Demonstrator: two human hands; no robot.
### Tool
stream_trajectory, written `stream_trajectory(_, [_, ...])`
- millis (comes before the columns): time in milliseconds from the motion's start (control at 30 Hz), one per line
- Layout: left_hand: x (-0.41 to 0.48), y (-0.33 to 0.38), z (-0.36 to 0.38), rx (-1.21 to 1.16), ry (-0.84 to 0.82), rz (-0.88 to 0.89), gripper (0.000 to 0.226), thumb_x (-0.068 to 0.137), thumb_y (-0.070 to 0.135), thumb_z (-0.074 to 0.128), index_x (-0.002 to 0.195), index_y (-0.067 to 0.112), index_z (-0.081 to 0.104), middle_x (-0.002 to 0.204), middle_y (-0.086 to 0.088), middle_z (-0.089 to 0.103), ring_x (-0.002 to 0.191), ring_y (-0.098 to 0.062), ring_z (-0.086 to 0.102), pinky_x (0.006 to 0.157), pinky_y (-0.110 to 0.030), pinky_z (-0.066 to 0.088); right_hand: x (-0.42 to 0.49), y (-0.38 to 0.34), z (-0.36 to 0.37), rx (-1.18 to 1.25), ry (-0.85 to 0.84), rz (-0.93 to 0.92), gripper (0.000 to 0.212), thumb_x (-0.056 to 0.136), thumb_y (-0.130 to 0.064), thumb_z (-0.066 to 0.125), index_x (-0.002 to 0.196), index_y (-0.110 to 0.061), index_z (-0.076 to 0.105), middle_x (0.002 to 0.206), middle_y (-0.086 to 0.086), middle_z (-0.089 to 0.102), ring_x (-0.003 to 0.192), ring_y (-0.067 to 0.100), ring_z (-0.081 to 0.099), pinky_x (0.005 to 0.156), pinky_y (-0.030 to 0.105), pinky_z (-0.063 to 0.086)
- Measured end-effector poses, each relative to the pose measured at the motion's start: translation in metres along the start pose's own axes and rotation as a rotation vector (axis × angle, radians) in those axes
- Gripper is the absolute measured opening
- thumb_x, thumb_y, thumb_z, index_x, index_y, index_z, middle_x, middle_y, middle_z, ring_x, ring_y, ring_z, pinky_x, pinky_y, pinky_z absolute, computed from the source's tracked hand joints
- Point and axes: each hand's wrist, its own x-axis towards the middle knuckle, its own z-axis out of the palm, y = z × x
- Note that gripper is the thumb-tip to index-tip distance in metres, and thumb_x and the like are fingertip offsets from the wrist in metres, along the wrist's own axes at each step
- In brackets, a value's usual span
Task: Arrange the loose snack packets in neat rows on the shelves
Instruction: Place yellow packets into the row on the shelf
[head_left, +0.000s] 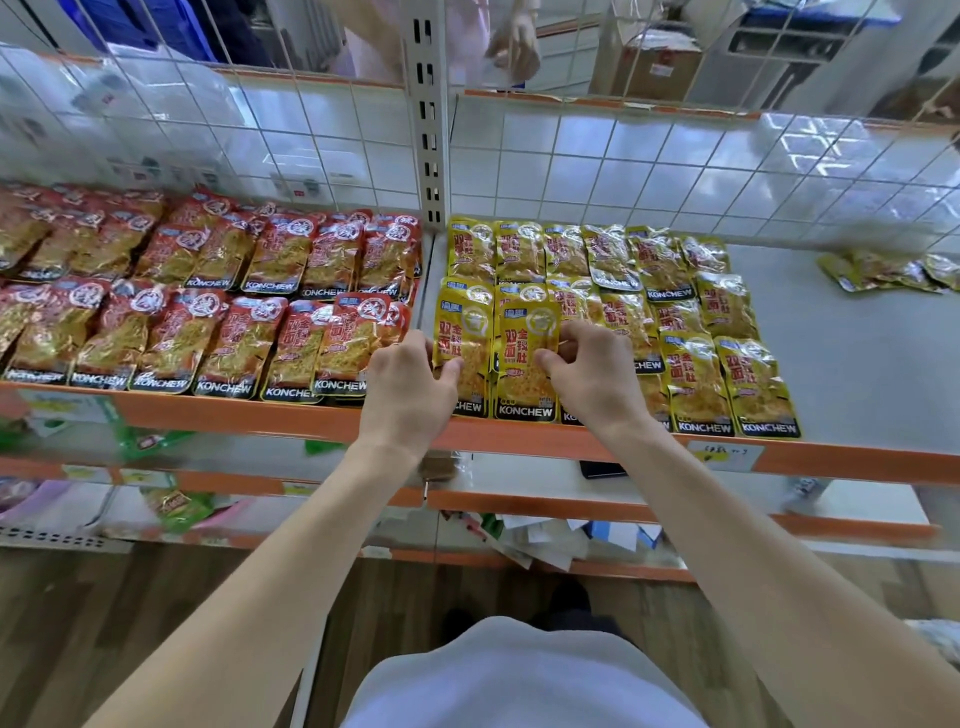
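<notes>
Yellow KONCHEW snack packets (696, 374) lie in rows on the right half of the shelf (857, 364). Red KONCHEW packets (223, 322) fill the left half in two rows. At the shelf's front edge, my left hand (410, 389) pinches the left edge of one yellow packet (465, 332). My right hand (592, 369) pinches the right edge of the yellow packet beside it (527, 358), which stands slightly raised over the front row. A small loose pile of yellow packets (893, 273) lies at the far right of the shelf.
A wire grid (675, 156) backs the shelf, with a slotted upright post (430, 130) between the halves. Another person's hand (511, 47) shows behind the grid. Lower shelves (519, 499) hold green packets and papers. The orange lip (519, 436) runs along the front.
</notes>
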Motion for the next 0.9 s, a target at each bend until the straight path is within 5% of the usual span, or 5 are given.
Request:
stream_trajectory(67, [0.001,0.002,0.000,0.068,-0.020,0.004,0.029,0.094,0.029,0.069,0.098,0.001,0.062,0.074,-0.004,0.056,0.067,-0.019,0.054,0.053,-0.016,0.032,-0.001,0.001,0.001,-0.025,0.008,-0.011,0.015,0.091,-0.020,0.071,0.097,-0.006,0.071,0.076,-0.001,0.064,0.064,0.003,0.055,0.066,0.023,0.047])
stream_trajectory(200, [0.002,0.005,0.000,0.201,-0.049,0.036,0.032,0.097,0.032,0.065,0.099,0.001,0.060,0.078,-0.008,0.054,0.071,-0.024,0.054,0.063,-0.028,0.040,-0.002,0.001,0.002,-0.102,0.018,-0.033,0.025,0.091,-0.024,0.071,0.106,-0.004,0.069,0.078,0.005,0.067,0.067,0.016,0.059,0.068,0.027,0.049])
stream_trajectory(567, [-0.007,0.002,0.007,0.481,-0.105,0.131,0.045,0.106,0.038,0.041,0.105,-0.002,0.061,0.096,-0.019,0.066,0.088,-0.031,0.065,0.069,-0.030,0.052,-0.008,0.004,0.012,-0.209,0.045,-0.080,0.034,0.093,-0.029,0.068,0.114,-0.003,0.065,0.087,0.011,0.069,0.080,0.027,0.067,0.073,0.040,0.058])
stream_trajectory(900, [-0.014,-0.007,0.009,0.324,-0.012,0.240,0.045,0.094,0.039,0.061,0.117,0.001,0.058,0.116,-0.019,0.054,0.107,-0.034,0.054,0.078,-0.040,0.054,-0.014,0.011,0.010,-0.244,0.042,-0.176,0.042,0.092,-0.031,0.068,0.126,-0.007,0.060,0.109,0.009,0.064,0.101,0.027,0.062,0.079,0.039,0.056])
